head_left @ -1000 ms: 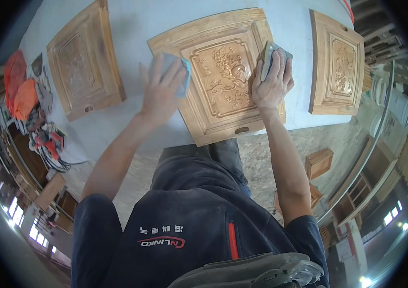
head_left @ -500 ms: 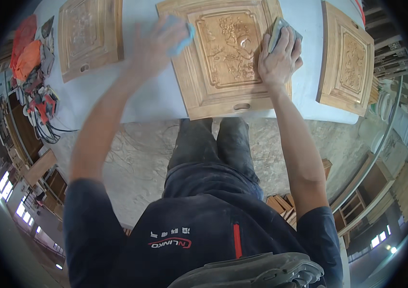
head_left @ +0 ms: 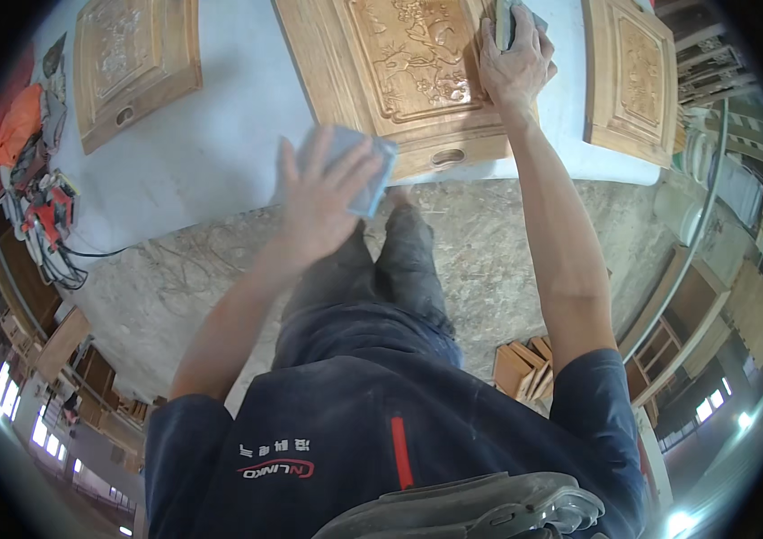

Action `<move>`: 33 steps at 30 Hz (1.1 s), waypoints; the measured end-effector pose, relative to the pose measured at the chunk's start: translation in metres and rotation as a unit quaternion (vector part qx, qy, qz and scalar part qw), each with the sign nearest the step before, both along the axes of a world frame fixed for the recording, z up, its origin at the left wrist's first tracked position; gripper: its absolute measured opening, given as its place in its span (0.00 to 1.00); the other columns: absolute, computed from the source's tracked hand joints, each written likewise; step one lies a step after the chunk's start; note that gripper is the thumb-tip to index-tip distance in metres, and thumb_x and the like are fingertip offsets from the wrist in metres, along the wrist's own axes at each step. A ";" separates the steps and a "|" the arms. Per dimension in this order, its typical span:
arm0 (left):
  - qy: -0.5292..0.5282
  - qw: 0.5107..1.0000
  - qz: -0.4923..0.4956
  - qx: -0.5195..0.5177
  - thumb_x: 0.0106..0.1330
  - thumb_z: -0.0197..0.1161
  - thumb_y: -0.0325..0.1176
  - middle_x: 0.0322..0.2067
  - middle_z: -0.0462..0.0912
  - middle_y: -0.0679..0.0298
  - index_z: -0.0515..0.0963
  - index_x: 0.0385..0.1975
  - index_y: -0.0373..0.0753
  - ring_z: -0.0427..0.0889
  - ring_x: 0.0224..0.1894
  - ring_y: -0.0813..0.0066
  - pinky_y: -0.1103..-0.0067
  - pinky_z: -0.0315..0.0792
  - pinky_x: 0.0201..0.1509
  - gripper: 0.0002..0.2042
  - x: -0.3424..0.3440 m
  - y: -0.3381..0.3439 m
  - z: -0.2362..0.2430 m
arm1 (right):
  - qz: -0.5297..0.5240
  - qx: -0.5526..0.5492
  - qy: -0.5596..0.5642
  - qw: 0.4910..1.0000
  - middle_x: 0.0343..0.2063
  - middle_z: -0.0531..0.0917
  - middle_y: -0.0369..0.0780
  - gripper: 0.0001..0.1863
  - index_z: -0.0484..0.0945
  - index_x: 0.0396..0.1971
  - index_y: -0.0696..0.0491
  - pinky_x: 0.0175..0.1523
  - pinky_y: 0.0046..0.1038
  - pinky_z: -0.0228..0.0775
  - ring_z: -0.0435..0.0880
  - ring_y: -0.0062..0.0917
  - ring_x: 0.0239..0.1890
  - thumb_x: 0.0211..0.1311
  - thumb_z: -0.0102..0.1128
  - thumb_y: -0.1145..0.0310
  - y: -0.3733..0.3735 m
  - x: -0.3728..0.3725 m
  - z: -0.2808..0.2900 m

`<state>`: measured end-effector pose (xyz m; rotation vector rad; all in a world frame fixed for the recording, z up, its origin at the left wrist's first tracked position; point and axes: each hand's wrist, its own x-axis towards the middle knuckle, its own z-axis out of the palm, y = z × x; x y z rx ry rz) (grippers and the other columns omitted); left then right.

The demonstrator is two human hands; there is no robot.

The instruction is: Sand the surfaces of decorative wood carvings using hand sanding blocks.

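Observation:
A carved wooden cabinet door (head_left: 337, 63) lies on the white-covered table in front of me. At its lower left corner my left hand (head_left: 320, 202), slightly blurred, has its fingers spread over a flat blue-grey sanding pad (head_left: 380, 180). The pad overlaps the door's corner and sticks out past the table edge; whether it touches the wood I cannot tell. My right hand (head_left: 516, 72) is curled around a grey sanding block (head_left: 505, 29) at the door's right side. Its fingers hide part of the block.
Similar carved doors lie at left (head_left: 143, 85) and right (head_left: 629, 76). Red power tools (head_left: 51, 211) with black cables and an orange cloth (head_left: 17, 126) are at the table's left end. Wooden pieces (head_left: 521, 368) are stacked on the floor at my right.
My left hand and the pad have come down toward me along the door's left side to its near corner. My right hand still grips the block at the right side. The whole view has shifted.

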<state>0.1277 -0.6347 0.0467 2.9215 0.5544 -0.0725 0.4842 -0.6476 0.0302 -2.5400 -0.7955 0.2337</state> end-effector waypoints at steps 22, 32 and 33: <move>-0.270 0.899 0.345 -0.009 0.70 0.67 0.48 0.81 0.63 0.72 0.62 0.81 0.58 0.55 0.82 0.38 0.41 0.43 0.82 0.38 0.072 0.080 -0.067 | 0.397 0.037 -0.111 0.910 0.62 0.84 0.40 0.33 0.79 0.66 0.52 0.80 0.54 0.59 0.80 0.38 0.68 0.58 0.70 0.68 -0.143 -0.083 0.022; -0.282 0.897 0.341 0.018 0.69 0.69 0.49 0.80 0.66 0.73 0.63 0.81 0.60 0.59 0.80 0.41 0.43 0.46 0.82 0.39 0.072 0.078 -0.071 | 0.381 0.097 -0.122 0.911 0.58 0.84 0.50 0.28 0.78 0.63 0.58 0.83 0.59 0.52 0.81 0.46 0.64 0.60 0.65 0.72 -0.111 -0.132 0.011; -0.287 0.896 0.338 0.016 0.69 0.69 0.49 0.80 0.66 0.73 0.64 0.81 0.59 0.59 0.80 0.41 0.43 0.46 0.82 0.38 0.073 0.078 -0.072 | 0.389 0.107 -0.096 0.910 0.61 0.83 0.49 0.28 0.78 0.63 0.57 0.83 0.58 0.53 0.80 0.44 0.67 0.62 0.66 0.70 -0.098 -0.156 0.011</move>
